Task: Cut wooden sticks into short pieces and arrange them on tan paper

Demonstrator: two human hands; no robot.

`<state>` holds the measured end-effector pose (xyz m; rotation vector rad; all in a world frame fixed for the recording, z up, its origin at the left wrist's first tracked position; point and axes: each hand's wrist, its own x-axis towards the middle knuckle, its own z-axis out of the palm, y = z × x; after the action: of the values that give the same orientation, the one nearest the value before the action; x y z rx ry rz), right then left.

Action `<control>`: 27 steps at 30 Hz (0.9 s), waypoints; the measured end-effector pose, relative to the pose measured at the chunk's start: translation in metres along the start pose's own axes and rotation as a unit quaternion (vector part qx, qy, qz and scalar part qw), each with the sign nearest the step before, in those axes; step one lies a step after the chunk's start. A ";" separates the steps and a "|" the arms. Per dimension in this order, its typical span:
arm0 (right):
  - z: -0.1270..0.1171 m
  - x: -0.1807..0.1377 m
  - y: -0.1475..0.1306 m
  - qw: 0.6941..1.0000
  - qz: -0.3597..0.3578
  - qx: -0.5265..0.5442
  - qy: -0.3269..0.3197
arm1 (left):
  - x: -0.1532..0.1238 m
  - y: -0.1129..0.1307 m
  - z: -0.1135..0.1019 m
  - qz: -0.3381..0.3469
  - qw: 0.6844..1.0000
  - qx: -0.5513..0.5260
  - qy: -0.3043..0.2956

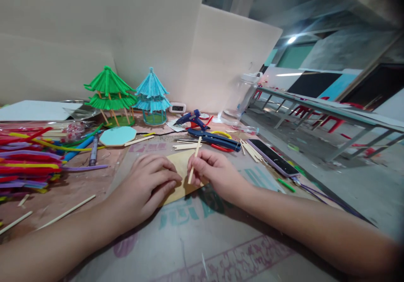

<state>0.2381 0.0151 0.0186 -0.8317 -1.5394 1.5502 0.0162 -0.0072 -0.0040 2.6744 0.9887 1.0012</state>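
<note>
My right hand (214, 172) pinches a thin wooden stick (194, 160) that stands tilted on a tan cardboard piece (179, 166) lying on the table. My left hand (148, 185) lies on the left part of that cardboard piece with its fingers curled down and pressing on it. The two hands almost touch over the cardboard. More loose wooden sticks (186, 145) lie just beyond the hands.
Coloured straws (28, 160) are piled at the left. A green straw pavilion (110, 97) and a blue one (152, 99) stand at the back. A blue glue gun (192, 118), blue cutters (216, 139), a phone (273, 157) and a glass jar (241, 99) lie to the right.
</note>
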 end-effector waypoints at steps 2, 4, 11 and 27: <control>-0.004 0.003 0.002 1.000 -0.009 0.019 0.007 | 0.001 0.000 0.000 -0.013 1.000 0.005 -0.003; -0.005 0.004 0.002 1.000 -0.015 0.021 0.006 | 0.002 -0.001 0.000 -0.016 1.000 0.006 -0.002; 0.001 -0.002 -0.007 0.999 -0.032 -0.037 -0.001 | 0.000 -0.004 0.001 -0.008 1.000 0.017 0.001; -0.006 0.000 0.003 0.960 -0.103 -0.258 -0.036 | -0.001 -0.007 0.004 -0.071 0.993 0.021 -0.093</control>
<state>0.2427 0.0182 0.0155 -0.8647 -2.0568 1.0466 0.0140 -0.0018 -0.0104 2.6272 1.1505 0.6981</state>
